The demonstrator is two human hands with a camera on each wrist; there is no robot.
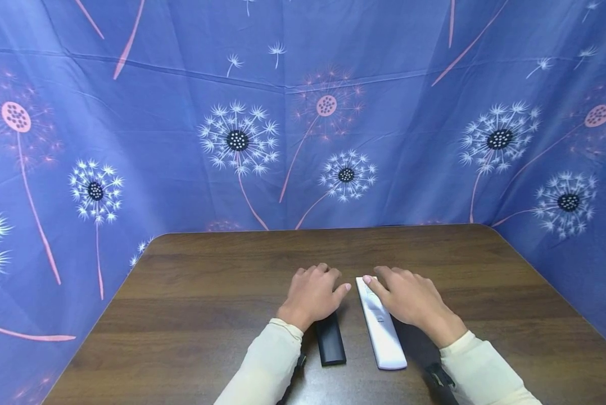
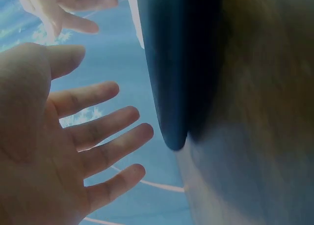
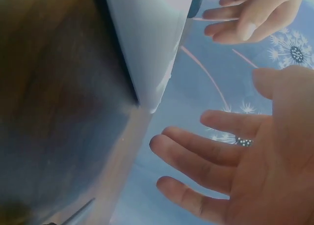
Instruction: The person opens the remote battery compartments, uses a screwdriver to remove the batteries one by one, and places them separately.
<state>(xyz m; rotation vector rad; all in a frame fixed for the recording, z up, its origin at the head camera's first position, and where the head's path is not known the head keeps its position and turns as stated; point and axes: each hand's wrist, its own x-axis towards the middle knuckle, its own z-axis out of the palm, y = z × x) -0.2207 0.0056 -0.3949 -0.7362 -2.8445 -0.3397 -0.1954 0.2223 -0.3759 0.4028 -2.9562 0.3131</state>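
Tabletop of brown wood-grain, its far corners rounded, carries two slim pieces lying lengthwise, near the middle and towards the near side. On the left lies a slim black plastic bar, its near end in plain sight and its far part hidden under the person's left hand. Just to the right of it, with a strip of bare wood between, lies a long white plastic bar like a remote control, small faint markings on its upper face, its far end slanting leftward. The left hand is spread wide above the black bar, thumb out to the right, and grips nothing; the left wrist view shows its extended fingers apart from the bar. The right hand is above the white bar's right side, its thumb reaching left over the bar's far part; its hold is likewise wide and without contents, and the right wrist view shows a gap between fingertips and bar. Cream long sleeves cover both forearms, and a small dark device sits below the right wrist. Beyond the far edge and on both sides hangs a blue cloth printed with white and pink dandelions.
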